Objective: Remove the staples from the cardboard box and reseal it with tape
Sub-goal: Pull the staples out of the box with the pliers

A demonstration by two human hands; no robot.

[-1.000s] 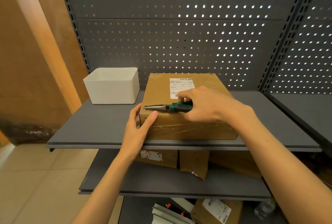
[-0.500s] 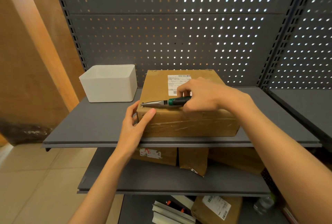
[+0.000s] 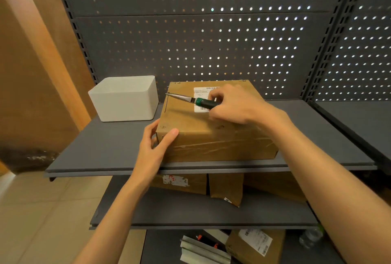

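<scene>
- Cardboard box sits on the upper shelf, front face flush with the shelf's front edge, just right of a white plastic bin.
- Handling, my read: corrugated board, stiff at edges and corners, softer mid-panel. Looks light enough to skid when a staple is levered, so it needs bracing. Glossy tape across the front face looks slippery; grip bare cardboard at a corner instead.
- Best hold: near left corner, where the left hand is now. Thumb on the top edge, fingers wrapped round the left side, clamping the corner.
- Right hand is closed round the green handle of needle-nose pliers, held above the box top. Tip points left, reaching the top's far left edge where a long thin metal staple lies. Can't tell if the tip has bitten it yet.
- Staples are thin wire: pull straight along the legs, or the board will likely tear.
- Counts: 1 box on the task shelf; 1 pliers; 1 bin; 1 shipping label on top, partly under the right hand.
- Staples visible: 1 long one at the left edge, plus 2 small glints at the far top corners. Could be more; too small to confirm.
- No tape roll in view.
- Lower shelf: about 3 brown parcels, overlapping, count unsure.
</scene>
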